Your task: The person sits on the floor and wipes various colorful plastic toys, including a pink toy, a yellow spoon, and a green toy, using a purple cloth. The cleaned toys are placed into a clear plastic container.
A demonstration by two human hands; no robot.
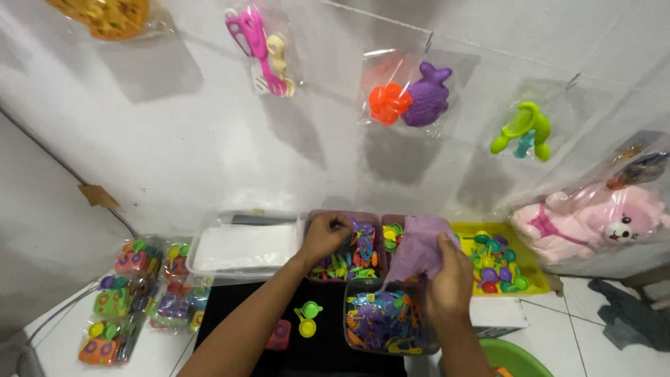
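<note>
Crowding both hands, toy bins (345, 262) sit beside yellow tray (527, 262).

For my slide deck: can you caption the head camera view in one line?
Left hand reaches into a bin of small colourful plastic toys while the right hand holds a purple cloth-like piece.

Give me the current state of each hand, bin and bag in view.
Left hand: reaching into the maroon plastic bin of small toys, fingers curled.
Right hand: gripping a purple toy piece.
Yellow plastic tray: full of toys.
Pink plush bear: bagged, hanging.
</note>
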